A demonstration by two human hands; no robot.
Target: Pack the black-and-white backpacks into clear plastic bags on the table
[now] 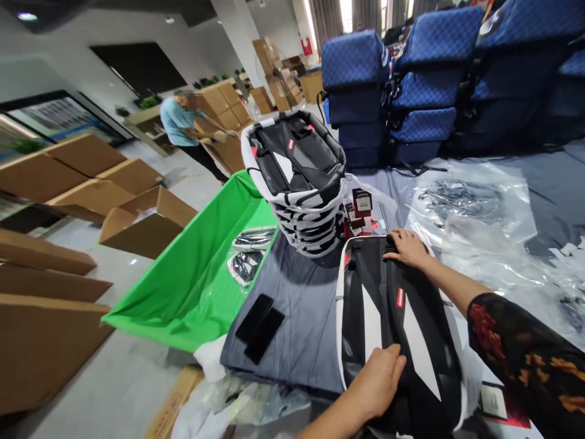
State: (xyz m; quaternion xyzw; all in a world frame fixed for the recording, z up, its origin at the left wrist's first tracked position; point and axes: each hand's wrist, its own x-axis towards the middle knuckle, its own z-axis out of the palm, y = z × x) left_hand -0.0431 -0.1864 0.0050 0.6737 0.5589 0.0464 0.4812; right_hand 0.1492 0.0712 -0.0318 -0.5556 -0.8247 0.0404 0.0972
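Note:
A black backpack (393, 323) with white panels, white edging and a small red label lies on the grey-covered table right before me. My left hand (380, 379) is closed, its fingers curled together against the lower middle of the bag's front; what is pinched there is hidden. At the bag's top edge, my right hand (406, 247) has its thumb and fingers closed on the black material near the handle. Just beyond stands a stack of similar black and white bags (297, 177), with black and red hang tags (362, 201) dangling at its right side.
Two black strips (260, 326) lie left of the backpack. A green cloth-lined bin (196, 292) holds plastic-wrapped items. Clear plastic bags (479, 213) spread on the right, blue checked bags (351, 61) are piled behind. Cardboard boxes (146, 225) and another person (180, 122) are at left.

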